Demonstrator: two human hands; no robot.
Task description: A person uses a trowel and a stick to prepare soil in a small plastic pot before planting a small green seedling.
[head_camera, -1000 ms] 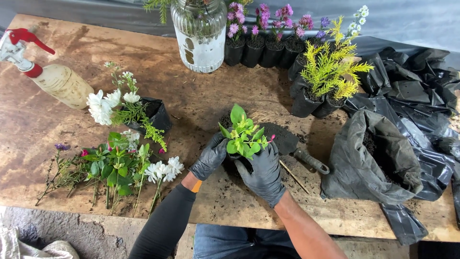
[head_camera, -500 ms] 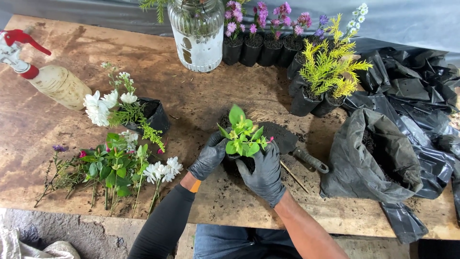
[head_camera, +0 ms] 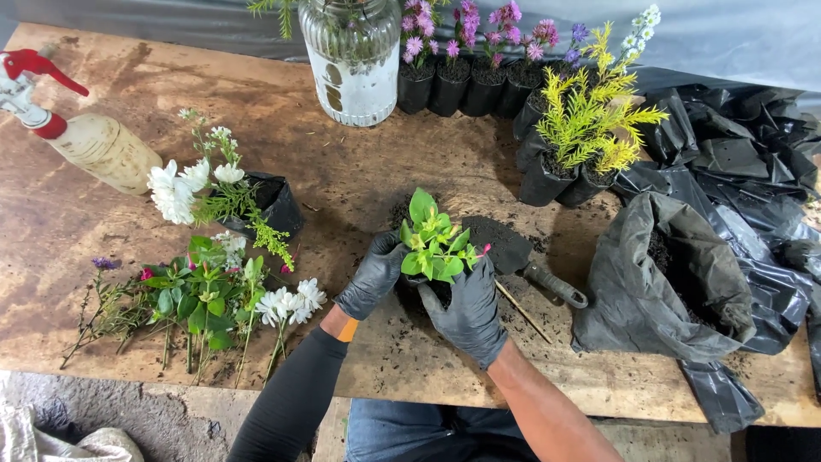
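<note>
While both hands wear matte black gloves, the left hand (head_camera: pixel 374 275) and the right hand (head_camera: pixel 468 310) curl around a small green seedling (head_camera: pixel 434 244) just below the middle of the frame; the fingers are closed on its dark soil base, which is mostly hidden, so I cannot tell if a bag holds it; glossy oval leaves stand upright between the palms; behind it lies a trowel (head_camera: pixel 523 261) with a soil-covered blade; at right slumps a crumpled black plastic bag (head_camera: pixel 658 287) of soil; at lower left lie cut flowers (head_camera: pixel 201 295), white and leafy; at upper left rests a cloudy spray bottle (head_camera: pixel 90 137) with a red trigger; the wooden table (head_camera: pixel 342 171) is stained and rough.
</note>
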